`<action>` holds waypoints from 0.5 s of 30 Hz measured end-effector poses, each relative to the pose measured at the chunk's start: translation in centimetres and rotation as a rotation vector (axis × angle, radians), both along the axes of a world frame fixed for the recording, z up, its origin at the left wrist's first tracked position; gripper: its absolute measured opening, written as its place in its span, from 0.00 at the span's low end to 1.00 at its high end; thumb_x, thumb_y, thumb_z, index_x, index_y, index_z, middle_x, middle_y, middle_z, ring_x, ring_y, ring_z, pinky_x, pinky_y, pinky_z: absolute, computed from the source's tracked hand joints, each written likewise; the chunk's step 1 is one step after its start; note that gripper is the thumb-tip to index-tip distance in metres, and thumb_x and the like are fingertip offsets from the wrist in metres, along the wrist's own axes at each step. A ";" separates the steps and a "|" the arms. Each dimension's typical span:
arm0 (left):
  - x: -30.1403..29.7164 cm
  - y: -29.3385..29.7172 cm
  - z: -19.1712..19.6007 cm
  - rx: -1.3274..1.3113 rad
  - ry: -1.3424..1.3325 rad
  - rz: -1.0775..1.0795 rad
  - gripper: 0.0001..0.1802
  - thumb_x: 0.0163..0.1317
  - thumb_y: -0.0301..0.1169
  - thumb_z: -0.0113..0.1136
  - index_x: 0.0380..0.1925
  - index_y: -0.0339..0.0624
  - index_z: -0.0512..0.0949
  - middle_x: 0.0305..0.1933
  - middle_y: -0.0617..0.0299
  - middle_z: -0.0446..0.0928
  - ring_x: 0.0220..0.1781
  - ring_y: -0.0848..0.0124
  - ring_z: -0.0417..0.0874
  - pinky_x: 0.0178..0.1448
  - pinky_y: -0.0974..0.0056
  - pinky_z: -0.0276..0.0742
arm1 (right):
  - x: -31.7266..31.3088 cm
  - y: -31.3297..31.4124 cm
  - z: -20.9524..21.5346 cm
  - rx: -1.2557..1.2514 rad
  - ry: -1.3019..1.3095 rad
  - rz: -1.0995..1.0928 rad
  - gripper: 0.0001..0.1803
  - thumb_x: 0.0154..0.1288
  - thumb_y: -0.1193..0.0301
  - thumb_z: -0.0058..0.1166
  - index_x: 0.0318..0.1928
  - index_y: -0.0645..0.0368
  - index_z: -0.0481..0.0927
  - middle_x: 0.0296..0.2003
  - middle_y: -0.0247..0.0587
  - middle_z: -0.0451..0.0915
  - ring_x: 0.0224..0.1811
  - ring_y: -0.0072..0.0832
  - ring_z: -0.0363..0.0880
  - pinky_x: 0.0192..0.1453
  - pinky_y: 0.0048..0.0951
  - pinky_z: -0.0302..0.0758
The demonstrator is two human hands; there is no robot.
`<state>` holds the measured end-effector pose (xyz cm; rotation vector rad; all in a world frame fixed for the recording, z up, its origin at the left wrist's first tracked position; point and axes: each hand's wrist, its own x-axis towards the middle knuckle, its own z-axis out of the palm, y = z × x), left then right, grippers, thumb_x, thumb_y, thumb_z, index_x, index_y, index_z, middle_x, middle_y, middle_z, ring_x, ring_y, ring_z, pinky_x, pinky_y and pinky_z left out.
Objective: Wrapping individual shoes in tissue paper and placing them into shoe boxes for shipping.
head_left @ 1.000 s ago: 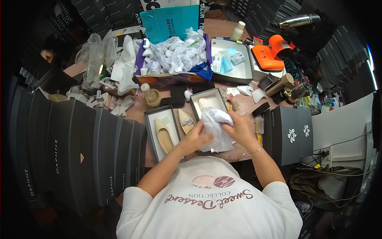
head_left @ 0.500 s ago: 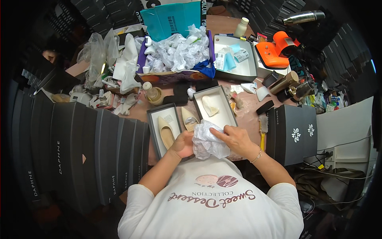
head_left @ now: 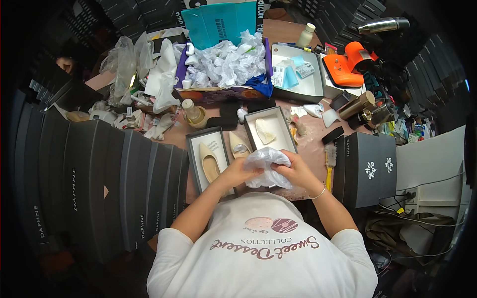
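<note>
One crumpled sheet of thin, translucent white wrapping material is gathered between two bare hands, close in front of the person's body at the near edge of the table. Judged by its many fine folds, the sheet should be very light and limp, yielding readily to pressure; whether it is paper or plastic film cannot be told. It may slide a little and would probably tear or split if pulled sharply, so broad, gentle holds on bunched folds at opposite sides would suit it best. In appearance it is a loose, rounded bundle, its surface pale and faintly bluish, its lower border ragged. Whether anything lies inside is hidden.

The left hand is closed on the left side of the bundle and the right hand on its upper right; both thumbs lie over the folds, and the hands stand apart with wrapping between them.

Just beyond, a white-lined, dark-rimmed rectangular box contains a small cream-coloured piece, its nature unclear. To the left, one pointed beige shoe lies beside a second white-lined box, which holds a matching pointed beige shoe.
</note>
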<state>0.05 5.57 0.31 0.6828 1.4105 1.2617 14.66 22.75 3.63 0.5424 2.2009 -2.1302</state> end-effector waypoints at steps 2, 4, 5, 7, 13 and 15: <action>1.1 -0.9 -1.4 0.041 -0.160 0.056 0.18 0.61 0.30 0.62 0.50 0.34 0.74 0.46 0.60 0.79 0.48 0.71 0.79 0.54 0.65 0.73 | -0.4 -0.6 -0.2 0.536 0.147 0.055 0.22 0.51 0.79 0.58 0.50 0.60 0.75 0.39 0.38 0.79 0.34 0.26 0.79 0.38 0.28 0.76; 2.1 -0.9 -1.1 0.114 -0.375 0.135 0.20 0.62 0.31 0.62 0.51 0.34 0.73 0.47 0.60 0.78 0.49 0.72 0.78 0.55 0.65 0.73 | -0.2 -1.9 0.9 1.045 0.159 0.115 0.27 0.48 0.78 0.58 0.53 0.57 0.74 0.39 0.41 0.78 0.33 0.33 0.80 0.36 0.33 0.77; 2.4 -1.0 -0.6 0.157 -0.452 0.121 0.21 0.63 0.31 0.61 0.52 0.33 0.71 0.48 0.60 0.77 0.50 0.72 0.77 0.55 0.65 0.73 | -0.2 -2.2 -0.6 1.118 0.175 0.147 0.32 0.47 0.77 0.58 0.57 0.56 0.71 0.42 0.43 0.75 0.34 0.39 0.80 0.36 0.36 0.77; 2.9 -0.8 0.1 0.121 -0.592 0.269 0.20 0.63 0.32 0.60 0.53 0.34 0.71 0.48 0.60 0.77 0.50 0.73 0.77 0.55 0.65 0.73 | -0.1 -3.1 -0.1 1.177 0.150 0.179 0.33 0.47 0.76 0.59 0.58 0.58 0.69 0.47 0.46 0.74 0.40 0.41 0.78 0.40 0.37 0.76; 1.7 -1.9 -0.7 0.064 -0.154 0.067 0.17 0.65 0.34 0.59 0.51 0.37 0.74 0.46 0.62 0.79 0.46 0.74 0.78 0.51 0.66 0.75 | -0.5 0.1 2.7 0.246 0.311 0.186 0.36 0.55 0.63 0.66 0.62 0.61 0.67 0.61 0.49 0.68 0.61 0.34 0.69 0.61 0.34 0.67; 1.4 -1.5 0.8 0.102 0.016 0.077 0.14 0.62 0.28 0.60 0.48 0.36 0.77 0.43 0.62 0.81 0.45 0.74 0.79 0.50 0.67 0.76 | -0.6 0.1 1.5 -0.011 0.074 0.301 0.33 0.54 0.65 0.66 0.59 0.62 0.70 0.53 0.45 0.74 0.54 0.30 0.73 0.58 0.31 0.69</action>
